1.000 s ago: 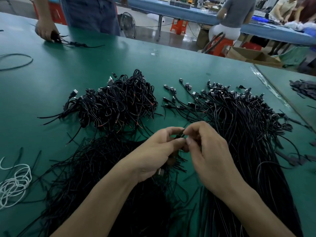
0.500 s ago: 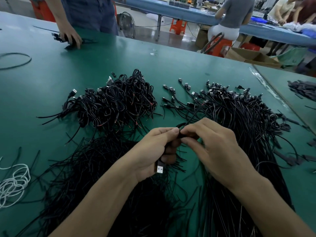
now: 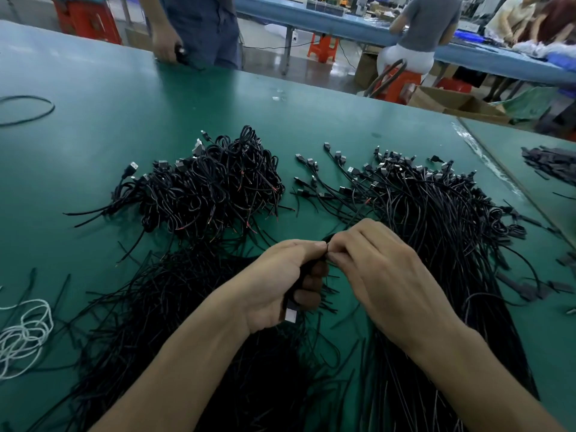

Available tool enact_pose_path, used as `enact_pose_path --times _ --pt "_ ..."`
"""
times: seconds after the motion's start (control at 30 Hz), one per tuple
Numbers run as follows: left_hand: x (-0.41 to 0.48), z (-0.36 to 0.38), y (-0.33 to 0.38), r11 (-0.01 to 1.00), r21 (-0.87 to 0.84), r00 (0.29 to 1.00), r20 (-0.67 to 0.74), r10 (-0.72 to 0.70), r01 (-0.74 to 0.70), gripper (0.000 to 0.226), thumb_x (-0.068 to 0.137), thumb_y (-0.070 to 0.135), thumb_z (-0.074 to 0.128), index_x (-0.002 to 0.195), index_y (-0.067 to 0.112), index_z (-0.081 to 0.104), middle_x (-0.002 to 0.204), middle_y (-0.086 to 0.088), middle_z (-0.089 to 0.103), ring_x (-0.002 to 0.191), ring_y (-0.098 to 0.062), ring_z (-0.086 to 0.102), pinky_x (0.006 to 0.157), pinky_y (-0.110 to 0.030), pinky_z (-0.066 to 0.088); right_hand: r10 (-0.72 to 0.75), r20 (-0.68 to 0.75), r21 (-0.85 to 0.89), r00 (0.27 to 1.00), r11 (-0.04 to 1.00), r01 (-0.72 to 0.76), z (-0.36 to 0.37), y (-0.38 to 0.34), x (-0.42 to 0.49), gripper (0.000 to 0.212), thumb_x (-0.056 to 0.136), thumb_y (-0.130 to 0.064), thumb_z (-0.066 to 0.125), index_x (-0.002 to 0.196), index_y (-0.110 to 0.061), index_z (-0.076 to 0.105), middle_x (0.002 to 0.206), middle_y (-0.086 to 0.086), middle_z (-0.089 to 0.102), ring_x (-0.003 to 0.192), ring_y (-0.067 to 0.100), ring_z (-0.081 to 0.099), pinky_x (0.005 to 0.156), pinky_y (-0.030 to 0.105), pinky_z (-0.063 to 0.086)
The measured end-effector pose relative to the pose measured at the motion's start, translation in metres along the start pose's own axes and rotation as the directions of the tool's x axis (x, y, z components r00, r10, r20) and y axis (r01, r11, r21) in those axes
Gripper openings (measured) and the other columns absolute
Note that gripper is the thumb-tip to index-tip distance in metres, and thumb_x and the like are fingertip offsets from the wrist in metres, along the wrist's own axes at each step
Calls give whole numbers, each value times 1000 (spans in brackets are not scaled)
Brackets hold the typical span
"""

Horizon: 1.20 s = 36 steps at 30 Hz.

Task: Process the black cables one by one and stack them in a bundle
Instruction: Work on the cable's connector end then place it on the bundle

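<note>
Working one thin black cable (image 3: 288, 302) above the green table mat (image 3: 93, 120), we have both hands on it. Our left hand (image 3: 280, 282) is curled round it, with its silver USB plug (image 3: 290, 315) poking out below the palm. Our right hand (image 3: 383, 275) pinches the same cable where its fingertips meet the left thumb and forefinger. What happens inside the pinch is hidden by the fingers. Risks as we judge them: the wire looks springy, so a loose pinch could let any loop pop open before it is set down. The hands hang just over the loose heap of straight black cables (image 3: 156, 322) near us, and the dangling plug could hook a strand and drag it up. The spread of plug-ended black cables (image 3: 436, 213) lies just beside the right hand, so a careless wrist could sweep unprocessed ones into the wrong place. The pile of coiled black cables (image 3: 212, 188) sits further back on the left. A sloppy drop there could tangle with the red-tipped ends sticking out, or slide the heap apart. The white cord coil (image 3: 21, 335) at the left edge looks too far off to matter.
</note>
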<state>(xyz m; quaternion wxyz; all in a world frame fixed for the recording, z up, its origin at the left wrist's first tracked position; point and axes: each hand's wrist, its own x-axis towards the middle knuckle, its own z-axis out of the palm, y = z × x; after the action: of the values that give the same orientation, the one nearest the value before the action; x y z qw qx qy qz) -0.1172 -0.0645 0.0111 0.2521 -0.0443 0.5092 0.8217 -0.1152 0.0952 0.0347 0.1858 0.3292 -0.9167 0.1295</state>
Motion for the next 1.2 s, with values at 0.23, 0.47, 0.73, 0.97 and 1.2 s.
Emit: enact_pose_path --times 0.23,0.47,0.73,0.97,1.2 --pt "1 9 -11 949 79 951 76 300 -306 24 105 10 45 109 17 68 73 5 51 65 -5 47 58 -18 43 445 -232 401 865 854 -332 19 -10 -1 13 96 -16 60 87 -25 58 87 -10 59 82 4 57 72 8 42" --pt "9 10 -18 757 404 816 -42 577 -514 27 100 2 54 118 20 63 111 8 72 106 -5 66 86 -17 51 725 50 846 687 335 -415 23 -12 5 17 97 -18 60 83 -13 68 61 -15 61 58 -1 54 57 13 45" --pt "9 12 -24 745 297 756 -103 647 -597 21 101 9 49 114 19 62 100 12 73 96 -4 68 83 -16 51 726 103 896 680 229 -380 26 -25 6 16 96 -14 61 84 -9 71 76 2 71 72 10 64 70 25 56" --pt "2 16 -12 922 30 916 -111 386 -385 39 101 45 44 82 20 66 69 5 49 61 -10 44 52 -22 39 610 12 873 792 381 -306 18 -27 10 21 100 -9 54 82 -7 63 65 -8 65 57 0 59 55 12 47" --pt "1 15 -9 849 85 839 -133 528 -521 29 103 29 45 85 7 51 68 4 43 59 -7 38 50 -19 37 553 -111 790 825 553 -265 15 -29 6 11 94 -17 64 86 -24 65 76 -21 70 66 -3 65 60 7 47"
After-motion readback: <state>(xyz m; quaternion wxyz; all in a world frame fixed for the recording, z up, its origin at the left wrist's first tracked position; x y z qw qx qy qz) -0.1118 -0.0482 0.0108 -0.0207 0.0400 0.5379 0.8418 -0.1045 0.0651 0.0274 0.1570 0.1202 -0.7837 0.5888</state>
